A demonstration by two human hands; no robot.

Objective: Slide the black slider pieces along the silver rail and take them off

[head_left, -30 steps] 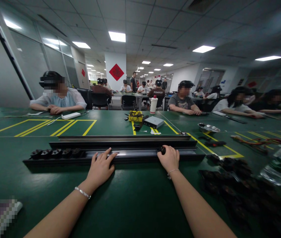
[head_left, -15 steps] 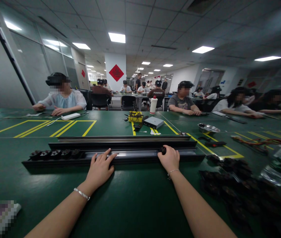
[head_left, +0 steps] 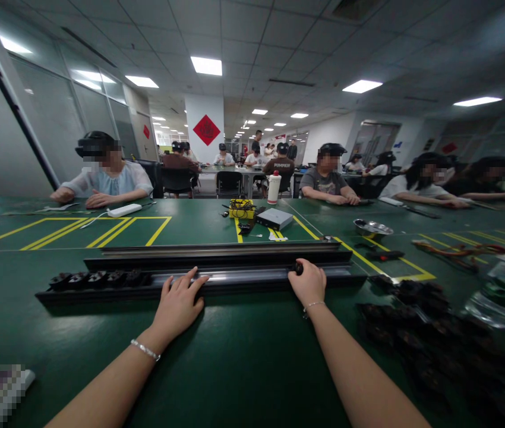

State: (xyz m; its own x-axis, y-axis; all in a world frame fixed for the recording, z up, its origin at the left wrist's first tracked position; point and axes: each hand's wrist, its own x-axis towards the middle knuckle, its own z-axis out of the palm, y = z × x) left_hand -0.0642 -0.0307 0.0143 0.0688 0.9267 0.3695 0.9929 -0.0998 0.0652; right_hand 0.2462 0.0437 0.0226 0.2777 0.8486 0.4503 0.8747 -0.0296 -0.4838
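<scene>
A long black metal channel (head_left: 234, 288) lies across the green table in front of me. Several black socket-like modules (head_left: 96, 279) sit in a row inside its left end. My left hand (head_left: 180, 303) rests on the channel's near edge, fingers spread, holding nothing. Over the right part of the channel, my right hand (head_left: 308, 282) is closed around a small black part (head_left: 297, 267), mostly covered by the fingers. To the right lies a loose pile of similar black modules (head_left: 422, 333), dark and partly blurred.
Two more long rails (head_left: 221, 250) lie behind the channel. Farther back are a grey box (head_left: 274, 219), a yellow block with cables (head_left: 242, 208), a cup (head_left: 274, 187) and a metal bowl (head_left: 372, 228). A plastic bottle (head_left: 499, 291) lies at right. Several people sit opposite.
My right hand has shifted slightly to the right along the channel with the small black part. My left hand stays in place on the channel. The view has moved a little.
</scene>
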